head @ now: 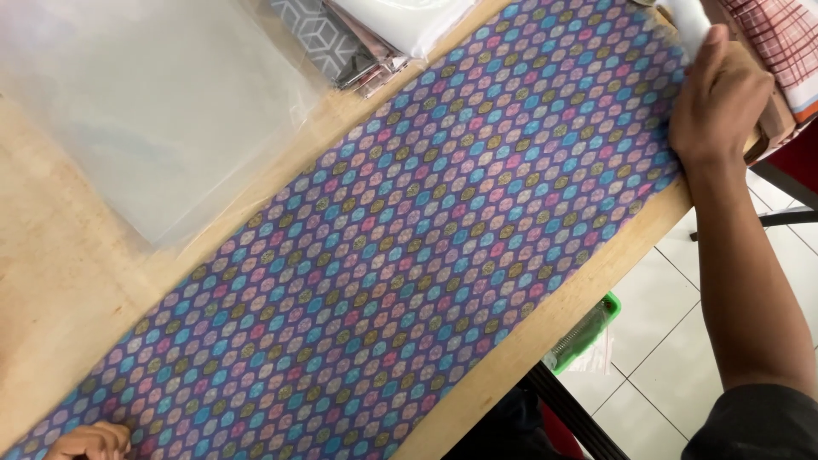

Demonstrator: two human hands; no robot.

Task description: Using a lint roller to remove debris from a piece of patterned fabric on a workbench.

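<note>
Head view: my right hand lies flat on cloth at 1 o'clock; left hand, curled, pins 7 o'clock; smoothing in hand, folding likely next.

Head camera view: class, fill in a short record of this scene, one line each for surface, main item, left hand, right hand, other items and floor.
Surface: wooden table
Main item: long patterned cloth, purple with blue, pink and yellow leaf shapes, spread flat along the table
Left hand: left hand rests on the cloth's near end
Right hand: right hand presses on the cloth's far end
Other items: clear plastic sheet; stack of folded fabrics; checked cloth
Floor: white tiles, green basket
</note>
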